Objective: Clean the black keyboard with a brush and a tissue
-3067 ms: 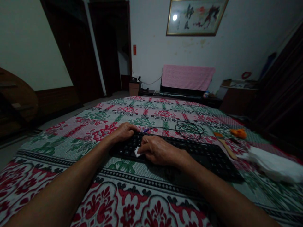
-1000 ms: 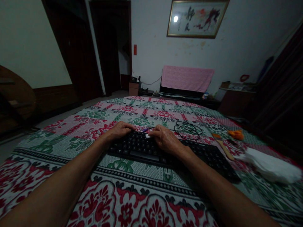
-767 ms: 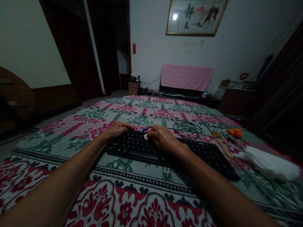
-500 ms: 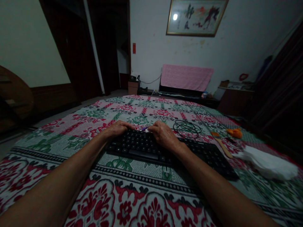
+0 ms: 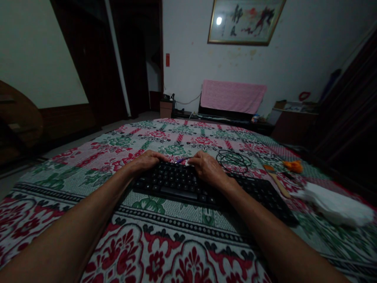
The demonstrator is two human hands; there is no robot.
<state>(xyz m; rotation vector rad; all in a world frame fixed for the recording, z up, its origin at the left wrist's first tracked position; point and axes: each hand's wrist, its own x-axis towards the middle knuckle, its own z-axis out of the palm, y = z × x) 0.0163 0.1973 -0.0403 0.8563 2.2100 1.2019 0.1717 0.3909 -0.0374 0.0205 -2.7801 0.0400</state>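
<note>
A black keyboard (image 5: 176, 182) lies on a floral red, green and white cloth (image 5: 165, 243). My left hand (image 5: 146, 161) grips the keyboard's far left corner, fingers curled over its edge. My right hand (image 5: 207, 168) rests on the top rows of keys, fingers pressed together on a small white wad (image 5: 186, 162) that barely shows at the fingertips. The keyboard's cable (image 5: 234, 160) lies coiled just beyond my right hand.
A wooden-handled brush (image 5: 277, 179) and an orange object (image 5: 293, 166) lie to the right of the keyboard. A heap of white tissue (image 5: 335, 204) sits at the far right. A pink-draped unit (image 5: 232, 96) stands against the back wall.
My right hand with the white wad has moved from the front keys up and rightward to the keyboard's top row. My left hand has stayed on the corner.
</note>
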